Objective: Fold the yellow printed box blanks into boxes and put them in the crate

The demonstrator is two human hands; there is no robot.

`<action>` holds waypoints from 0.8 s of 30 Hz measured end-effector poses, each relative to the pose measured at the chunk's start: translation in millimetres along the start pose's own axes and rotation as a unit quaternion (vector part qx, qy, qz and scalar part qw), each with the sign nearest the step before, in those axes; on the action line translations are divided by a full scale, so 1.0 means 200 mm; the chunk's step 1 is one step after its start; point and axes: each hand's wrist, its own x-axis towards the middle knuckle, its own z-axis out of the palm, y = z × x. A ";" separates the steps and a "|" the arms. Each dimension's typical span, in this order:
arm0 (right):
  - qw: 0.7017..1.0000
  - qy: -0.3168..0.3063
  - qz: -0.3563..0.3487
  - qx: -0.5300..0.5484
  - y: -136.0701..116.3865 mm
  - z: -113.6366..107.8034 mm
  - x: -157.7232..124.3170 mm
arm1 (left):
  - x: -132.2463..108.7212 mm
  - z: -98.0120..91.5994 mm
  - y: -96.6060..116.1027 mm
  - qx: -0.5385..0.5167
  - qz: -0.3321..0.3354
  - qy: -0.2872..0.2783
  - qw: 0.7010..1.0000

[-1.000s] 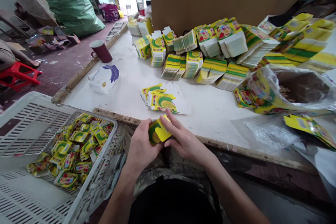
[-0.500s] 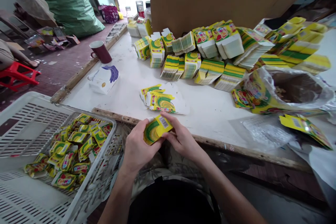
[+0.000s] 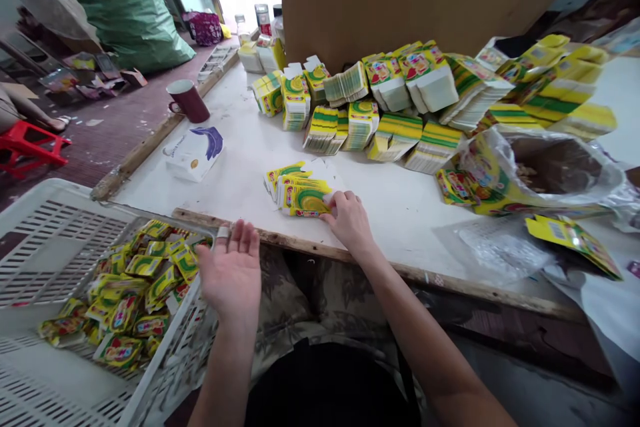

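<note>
My left hand (image 3: 233, 277) is palm up with fingers stretched out, holding nothing, beside the right rim of the white plastic basket (image 3: 55, 210). Small filled yellow-green boxes (image 3: 150, 267) lie heaped in that basket. At the table's front edge, my right hand (image 3: 351, 221) pinches the right end of a yellow flattened carton (image 3: 306, 197) on a small fanned pile. How many cartons its fingers grip is hidden. A white tape or wrap shows on one left finger.
Rows of stacked cartons (image 3: 393, 80) stand at the back of the white table (image 3: 240, 167). A lined bag (image 3: 565, 170) of small pieces sits on the right. A maroon mug (image 3: 190, 103) and a tissue box (image 3: 195, 153) stand on the left. A wooden strip (image 3: 285, 240) edges the table.
The box that both hands held has left them. My left hand has turned palm up and moved left towards the basket; my right hand has reached forward onto the carton pile.
</note>
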 end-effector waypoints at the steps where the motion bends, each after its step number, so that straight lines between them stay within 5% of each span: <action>1: 1.000 -0.001 0.000 0.003 0.00 0.00 0.00 | -0.02 0.02 -0.04 0.009 -0.022 -0.014 1.000; 5: 0.999 -0.004 0.001 0.048 0.00 -0.03 -0.02 | -0.08 0.04 -0.16 0.051 -0.074 -0.068 0.994; 9: 0.987 -0.038 -0.020 0.156 -0.06 -0.11 -0.10 | -0.12 0.03 -0.20 0.077 -0.032 -0.123 0.989; 13: 0.907 -0.210 -0.067 0.358 -0.21 -0.18 -0.25 | -0.17 0.08 -0.18 0.063 0.007 -0.184 0.981; 15: 0.863 -0.241 -0.070 0.439 -0.28 -0.19 -0.33 | -0.19 0.13 -0.15 0.025 0.035 -0.177 0.983; 17: 0.839 -0.232 -0.075 0.485 -0.34 -0.19 -0.38 | -0.20 0.18 -0.11 -0.018 0.065 -0.151 0.986; 21: 0.858 -0.178 -0.053 0.480 -0.37 -0.16 -0.41 | -0.17 0.20 -0.11 0.015 0.083 -0.095 0.992; 24: 0.860 -0.140 -0.014 0.490 -0.34 -0.14 -0.37 | -0.13 0.12 -0.15 0.115 0.073 -0.152 0.979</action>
